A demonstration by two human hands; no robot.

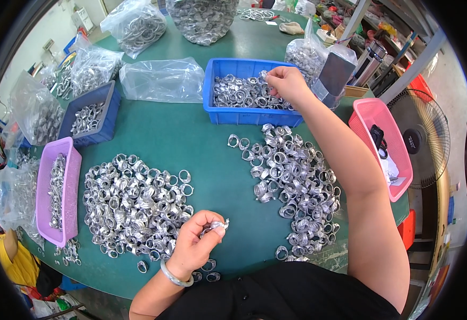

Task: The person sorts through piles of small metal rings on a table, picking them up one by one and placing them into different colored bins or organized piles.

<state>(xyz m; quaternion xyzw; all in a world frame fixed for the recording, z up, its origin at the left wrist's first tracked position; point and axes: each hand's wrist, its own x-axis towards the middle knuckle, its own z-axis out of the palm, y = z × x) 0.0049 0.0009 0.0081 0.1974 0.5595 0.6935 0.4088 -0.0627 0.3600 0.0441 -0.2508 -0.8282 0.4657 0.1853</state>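
My left hand [197, 241], with a pale bangle at its wrist, is closed around a silver metal ring [220, 224] near the table's front edge. Beside it on the left spreads a large heap of similar metal rings [132, 205]. My right hand [289, 84] reaches over the right part of a blue bin [249, 116] partly filled with rings. Its thumb and fingers are pinched together, and a small silver ring [264, 74] shows at the fingertips, partly hidden. Below the bin, under my right arm, lies a second heap of rings [297, 186].
On the left stand a pink-purple basket [73, 197] and a darker blue bin [113, 114], both holding metal parts. Clear bags [161, 80] line the far side. A pink basket [359, 117] and a fan [428, 138] are at right. A person in yellow [17, 261] sits at lower left.
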